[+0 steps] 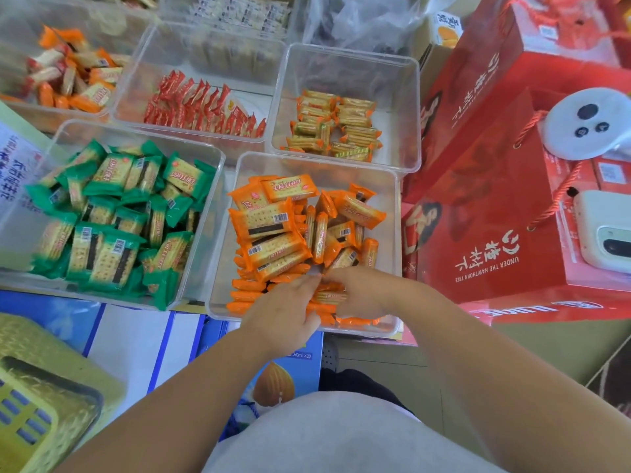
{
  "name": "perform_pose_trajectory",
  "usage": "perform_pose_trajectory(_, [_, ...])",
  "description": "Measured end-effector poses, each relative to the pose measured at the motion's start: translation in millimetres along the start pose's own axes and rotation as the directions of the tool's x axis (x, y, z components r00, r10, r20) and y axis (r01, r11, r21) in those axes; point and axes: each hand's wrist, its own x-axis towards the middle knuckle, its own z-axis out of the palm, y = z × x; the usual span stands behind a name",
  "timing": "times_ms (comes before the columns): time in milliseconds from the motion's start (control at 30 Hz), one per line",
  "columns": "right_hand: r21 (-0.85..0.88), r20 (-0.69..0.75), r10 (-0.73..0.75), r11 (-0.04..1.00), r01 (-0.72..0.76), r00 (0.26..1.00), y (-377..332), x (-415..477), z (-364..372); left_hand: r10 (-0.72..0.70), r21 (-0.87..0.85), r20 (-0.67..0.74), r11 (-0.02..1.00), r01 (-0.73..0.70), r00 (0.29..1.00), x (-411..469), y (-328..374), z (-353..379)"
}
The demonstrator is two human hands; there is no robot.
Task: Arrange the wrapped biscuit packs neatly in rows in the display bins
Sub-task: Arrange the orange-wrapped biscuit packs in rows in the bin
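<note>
Near bin [389, 213] front, left hand [283, 310] and right hand [362, 295] curled round on-edge orange pack [329, 297], long axis left-right

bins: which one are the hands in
The bin of orange packs nearest the person: left hand and right hand both reach into its near end. The bins of green packs, red packs and gold packs have none.

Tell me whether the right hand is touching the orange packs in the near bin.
Touching. The head view shows the right hand gripping orange packs at the near end of the bin.
</note>
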Motion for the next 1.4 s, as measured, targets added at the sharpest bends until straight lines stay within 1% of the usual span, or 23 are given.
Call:
perform_pose_trajectory(67, [0.0, -0.025, -0.019, 1.0, 0.019, 1.0, 3, -9, -2, 0.007, 0.006, 0.009, 1.0, -0.007, 1.0, 2, 0, 1])
perform_pose_trajectory(233, [0.127, -0.172, 0.036, 0.992, -0.014, 0.984, 11, -41, -18, -0.01, 0.038, 0.005, 0.999, 0.01, 1.0, 3, -1, 6])
perform_pose_trajectory(300, [0.172, -0.274, 0.074, 0.985, -0.027, 0.959, 10, -47, -28, -0.02, 0.048, 0.0, 0.999, 0.02, 1.0, 2, -1, 7])
perform_pose_trajectory(367, [0.192, -0.384, 0.101, 0.981, -0.027, 0.918, 7, -42, -35, -0.02, 0.061, -0.02, 0.998, 0.021, 1.0, 1, 0, 7])
perform_pose_trajectory(433, [0.156, -0.437, 0.095, 0.987, -0.028, 0.895, 3, -31, -37, -0.018, 0.077, -0.038, 0.997, 0.021, 0.999, -2, 1, 7])
perform_pose_trajectory(567, [0.045, -0.432, 0.034, 0.999, -0.016, 0.901, -8, 1, -24, -0.03, 0.079, -0.055, 0.996, 0.034, 0.998, -3, 0, 8])
perform_pose_trajectory(667, [0.006, -0.403, 0.063, 0.998, -0.067, 0.913, -13, 19, -12, -0.04, 0.089, -0.069, 0.995, 0.046, 0.997, -4, 0, 7])
perform_pose_trajectory(767, [0.07, -0.371, 0.086, 0.995, -0.065, 0.924, -15, 28, -4, -0.034, 0.091, -0.08, 0.995, 0.041, 0.996, -6, 1, 5])
perform_pose_trajectory(900, [0.179, -0.281, 0.026, 0.984, 0.026, 0.959, -13, 26, -3, -0.026, 0.081, -0.085, 0.996, 0.033, 0.996, -7, 2, 4])
perform_pose_trajectory(1033, [0.146, -0.221, -0.014, 0.988, 0.047, 0.975, -2, 28, -2, -0.02, 0.101, -0.088, 0.994, 0.029, 0.996, -7, 4, 2])
perform_pose_trajectory(1233, [0.152, -0.179, 0.006, 0.988, 0.021, 0.984, 13, 40, 8, -0.023, 0.064, -0.143, 0.997, 0.032, 0.989, -9, 7, 2])
perform_pose_trajectory(1267, [0.16, -0.188, 0.016, 0.987, 0.015, 0.982, 15, 40, 12, -0.031, 0.061, -0.137, 0.997, 0.04, 0.99, -9, 8, 2])
perform_pose_trajectory(1333, [0.169, -0.217, 0.025, 0.985, 0.012, 0.976, 17, 40, 17, -0.023, 0.119, -0.084, 0.992, 0.033, 0.996, -6, 7, 3])
perform_pose_trajectory(1400, [0.14, -0.234, 0.01, 0.99, 0.023, 0.972, 15, 36, 19, -0.015, 0.157, -0.03, 0.987, 0.02, 0.999, -2, 6, 3])
